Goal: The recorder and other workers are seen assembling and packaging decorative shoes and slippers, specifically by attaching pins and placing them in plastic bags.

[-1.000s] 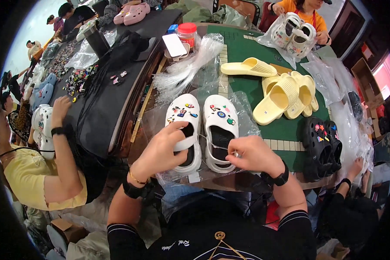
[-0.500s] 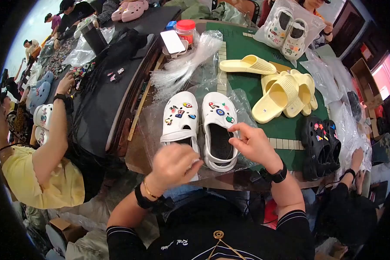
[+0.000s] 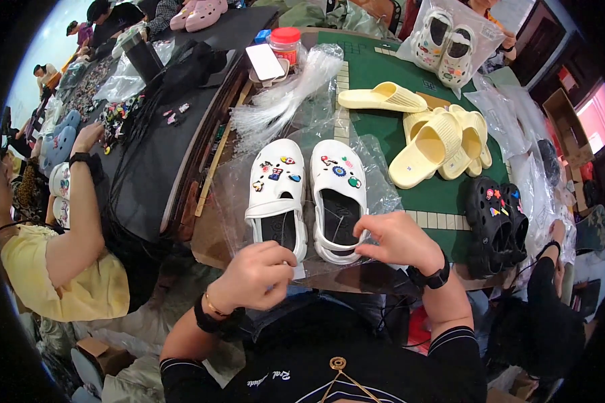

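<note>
A pair of white clogs with colourful charms on their uppers lies side by side before me, toes pointing away. My left hand (image 3: pixel 261 272) is at the heel of the left white clog (image 3: pixel 275 191), fingers curled together; what they hold, if anything, is hidden. A small white piece shows beside its fingertips. My right hand (image 3: pixel 398 240) has thumb and forefinger at the heel-side rim of the right white clog (image 3: pixel 339 176), closed on it. Inside that clog a thin pale line crosses the black insole. Clear plastic bags (image 3: pixel 381 193) are spread under the pair.
Beyond the clogs lies a bundle of clear plastic strands (image 3: pixel 286 101), near a red-lidded jar (image 3: pixel 286 41). Yellow slides (image 3: pixel 427 151) and black clogs (image 3: pixel 489 225) stand to the right. Bagged white clogs (image 3: pixel 444 50) are at the back. A co-worker's arm (image 3: pixel 74 221) reaches over the left table.
My left hand has moved down and slightly left, baring the left clog's heel opening. The right hand has lowered along the right clog toward its heel.
</note>
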`<action>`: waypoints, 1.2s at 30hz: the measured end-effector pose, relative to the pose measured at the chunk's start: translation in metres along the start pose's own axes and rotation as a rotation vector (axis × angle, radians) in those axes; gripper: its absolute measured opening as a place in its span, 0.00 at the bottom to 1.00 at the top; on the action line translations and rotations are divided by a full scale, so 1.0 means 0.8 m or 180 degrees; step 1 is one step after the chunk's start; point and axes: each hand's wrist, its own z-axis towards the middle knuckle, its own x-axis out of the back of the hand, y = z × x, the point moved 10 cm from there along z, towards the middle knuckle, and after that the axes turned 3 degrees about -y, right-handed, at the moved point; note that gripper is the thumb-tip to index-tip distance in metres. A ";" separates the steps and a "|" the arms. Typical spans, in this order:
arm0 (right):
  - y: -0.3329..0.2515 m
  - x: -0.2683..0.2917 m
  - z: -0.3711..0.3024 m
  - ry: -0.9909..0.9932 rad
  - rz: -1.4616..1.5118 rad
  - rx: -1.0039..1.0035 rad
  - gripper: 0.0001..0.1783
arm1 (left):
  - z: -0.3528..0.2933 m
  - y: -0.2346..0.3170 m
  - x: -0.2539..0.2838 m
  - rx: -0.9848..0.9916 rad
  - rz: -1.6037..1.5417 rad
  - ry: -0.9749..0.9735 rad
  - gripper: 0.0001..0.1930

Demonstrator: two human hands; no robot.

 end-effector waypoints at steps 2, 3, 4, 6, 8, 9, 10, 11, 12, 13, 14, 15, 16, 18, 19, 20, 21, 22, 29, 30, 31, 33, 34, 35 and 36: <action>-0.013 -0.003 0.001 -0.0016 0.0026 0.0172 0.12 | -0.008 -0.014 0.018 0.0273 -0.0229 0.0173 0.03; -0.015 -0.006 0.002 -0.0012 0.0031 0.0183 0.12 | -0.011 -0.016 0.020 0.0348 -0.0265 0.0240 0.06; -0.019 -0.015 0.002 -0.0145 -0.0121 0.0231 0.11 | -0.013 -0.016 0.019 0.0349 -0.0253 0.0245 0.06; -0.021 -0.022 0.005 -0.0278 -0.0280 0.0289 0.11 | -0.019 -0.022 0.013 0.0405 -0.0196 0.0318 0.10; -0.018 -0.013 0.008 -0.0077 -0.0418 0.0192 0.10 | -0.024 -0.028 0.007 0.0453 -0.0125 0.0319 0.12; -0.021 -0.009 0.010 -0.0076 -0.0423 0.0201 0.10 | -0.026 -0.029 0.007 0.0499 -0.0066 0.0316 0.13; -0.024 0.002 0.011 0.0056 -0.0306 0.0243 0.10 | -0.025 -0.030 0.007 0.0499 -0.0063 0.0320 0.13; -0.025 0.011 0.013 0.0188 -0.0190 0.0285 0.10 | -0.024 -0.030 0.008 0.0501 -0.0063 0.0347 0.13; -0.024 0.014 0.016 0.0186 -0.0193 0.0289 0.10 | -0.023 -0.031 0.009 0.0503 -0.0062 0.0375 0.13; -0.021 0.025 0.019 0.0383 -0.0071 0.0259 0.09 | -0.023 -0.032 0.009 0.0502 -0.0061 0.0378 0.13; -0.018 0.036 0.020 0.0579 0.0052 0.0230 0.09 | -0.024 -0.036 0.007 0.0550 -0.0062 0.0353 0.13; -0.011 0.041 0.022 0.0732 0.0091 0.0196 0.11 | -0.025 -0.039 0.005 0.0600 -0.0061 0.0328 0.13; -0.008 0.040 0.026 0.0734 0.0089 0.0190 0.11 | -0.026 -0.039 0.005 0.0596 -0.0066 0.0326 0.13; 0.004 0.061 0.025 0.1409 0.0187 0.0014 0.12 | -0.031 -0.045 -0.001 0.0735 -0.0128 0.0179 0.12; 0.018 0.059 0.029 0.1486 0.0277 -0.0128 0.13 | -0.032 -0.045 -0.001 0.0732 -0.0129 0.0178 0.12; 0.023 0.056 0.034 0.1489 0.0276 -0.0131 0.13 | -0.034 -0.048 0.000 0.0819 -0.0092 0.0216 0.10; 0.031 0.055 0.037 0.1536 0.0341 -0.0226 0.13 | -0.035 -0.051 0.002 0.0904 -0.0055 0.0252 0.09; 0.037 0.055 0.039 0.1579 0.0410 -0.0309 0.13 | -0.036 -0.051 0.003 0.0907 -0.0049 0.0254 0.09; 0.049 0.043 0.033 0.1316 0.0652 -0.0506 0.20 | -0.031 -0.039 0.018 0.0988 0.0538 0.0521 0.12; 0.050 0.042 0.032 0.1304 0.0629 -0.0537 0.19 | -0.031 -0.036 0.019 0.1024 0.0807 0.0586 0.13; 0.049 0.040 0.031 0.1286 0.0607 -0.0557 0.19 | -0.029 -0.036 0.015 0.1032 0.0809 0.0590 0.13; 0.043 0.041 0.027 0.1371 0.0651 -0.0465 0.18 | -0.022 -0.022 0.008 0.0712 0.1055 0.0709 0.14; 0.039 0.043 0.023 0.1465 0.0691 -0.0386 0.18 | -0.015 -0.020 0.003 0.0718 0.1054 0.0721 0.14; 0.036 0.042 0.022 0.1452 0.0681 -0.0368 0.18 | -0.004 -0.020 -0.004 0.0732 0.1111 0.0651 0.15; 0.035 0.042 0.020 0.1470 0.0637 -0.0388 0.18 | 0.006 -0.019 -0.012 0.0747 0.1168 0.0582 0.17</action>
